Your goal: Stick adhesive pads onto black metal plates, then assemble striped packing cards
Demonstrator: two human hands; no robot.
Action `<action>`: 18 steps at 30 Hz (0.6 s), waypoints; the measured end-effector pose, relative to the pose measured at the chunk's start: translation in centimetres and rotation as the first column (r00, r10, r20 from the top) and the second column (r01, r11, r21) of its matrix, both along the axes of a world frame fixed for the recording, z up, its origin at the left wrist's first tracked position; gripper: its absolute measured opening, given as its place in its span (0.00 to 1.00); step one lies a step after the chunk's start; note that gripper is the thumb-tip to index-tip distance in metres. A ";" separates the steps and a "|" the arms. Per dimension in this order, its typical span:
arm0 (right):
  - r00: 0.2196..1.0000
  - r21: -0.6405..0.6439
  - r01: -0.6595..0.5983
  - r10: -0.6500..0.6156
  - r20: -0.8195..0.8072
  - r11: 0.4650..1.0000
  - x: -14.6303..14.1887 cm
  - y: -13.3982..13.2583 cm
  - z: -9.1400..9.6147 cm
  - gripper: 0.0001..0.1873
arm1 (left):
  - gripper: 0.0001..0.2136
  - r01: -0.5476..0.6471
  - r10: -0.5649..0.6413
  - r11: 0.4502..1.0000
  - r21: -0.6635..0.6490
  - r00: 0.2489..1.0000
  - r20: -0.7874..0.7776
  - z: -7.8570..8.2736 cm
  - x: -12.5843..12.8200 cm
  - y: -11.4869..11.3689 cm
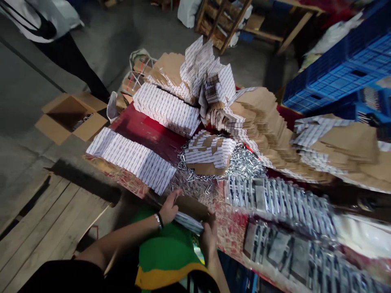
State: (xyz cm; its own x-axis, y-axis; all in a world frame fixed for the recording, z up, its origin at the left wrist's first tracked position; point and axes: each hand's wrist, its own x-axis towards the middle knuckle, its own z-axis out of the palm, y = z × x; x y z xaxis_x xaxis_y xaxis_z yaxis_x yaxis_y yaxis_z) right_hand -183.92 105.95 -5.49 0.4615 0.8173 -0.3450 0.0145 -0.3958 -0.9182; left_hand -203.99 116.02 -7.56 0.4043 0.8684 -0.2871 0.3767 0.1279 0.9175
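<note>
My left hand [169, 206] and my right hand [208, 236] both grip a small stack of striped cards with brown backs [190, 213] at the near edge of the red table [143, 130]. The left hand's fingers curl over the stack's left end, a dark band on its wrist. The right hand clasps the right end from below. Just beyond lies a heap of shiny metal clips [244, 162] with another small striped card stack [207, 152] on top.
Long rows of striped cards [131, 158] and leaning brown card piles [265, 126] cover the table. Plastic-wrapped packets [281, 199] lie at right. Blue crates [345, 69] stand far right, an open cardboard box [71, 118] on the floor left, near a person's legs [73, 61].
</note>
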 end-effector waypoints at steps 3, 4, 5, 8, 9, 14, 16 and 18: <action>0.983 0.014 -0.080 0.081 -0.162 0.997 1.5 -2.9 -0.3 0.32 | 0.35 0.326 -0.321 0.945 -0.040 0.943 0.093 -0.6 -1.3 -1.5; 0.974 0.002 -0.094 0.093 -0.207 0.996 1.9 -3.6 -0.5 0.31 | 0.33 0.354 -0.347 0.934 -0.056 0.932 0.102 -0.7 -1.5 -2.3; 0.968 -0.023 -0.094 0.086 -0.235 0.995 2.2 -4.0 -0.6 0.30 | 0.32 0.336 -0.331 0.940 -0.065 0.940 0.083 -0.7 -1.5 -3.1; 0.971 -0.094 -0.043 0.020 -0.237 0.995 2.7 -4.6 -0.9 0.24 | 0.28 0.144 -0.145 0.989 -0.011 0.988 -0.054 -0.5 -0.9 -5.5; 0.974 -0.089 -0.054 0.033 -0.223 0.995 2.8 -4.7 -0.9 0.22 | 0.25 0.116 -0.114 0.993 0.019 0.991 -0.067 -0.3 -0.7 -6.1; 0.925 -0.094 -0.298 0.264 -0.273 0.950 4.0 -4.9 0.2 0.26 | 0.08 0.390 -0.393 0.918 0.073 0.919 0.028 1.3 -0.8 -5.7; 0.878 -0.105 -0.402 0.351 -0.326 0.910 4.3 -4.5 0.7 0.34 | 0.20 0.438 -0.437 0.899 0.013 0.898 -0.044 2.0 -0.5 -4.3; 0.867 -0.143 -0.463 0.413 -0.280 0.875 4.4 -3.7 0.7 0.34 | 0.32 0.466 -0.472 0.881 -0.078 0.861 -0.192 2.5 0.2 -2.7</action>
State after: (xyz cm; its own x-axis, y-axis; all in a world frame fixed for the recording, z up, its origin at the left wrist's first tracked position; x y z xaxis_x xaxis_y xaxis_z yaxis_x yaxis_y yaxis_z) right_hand -179.56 102.30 -4.75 -0.0421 0.8182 -0.5735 0.0250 -0.5729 -0.8192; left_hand -203.81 113.28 -5.02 0.6933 0.5810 -0.4263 0.5727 -0.0851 0.8154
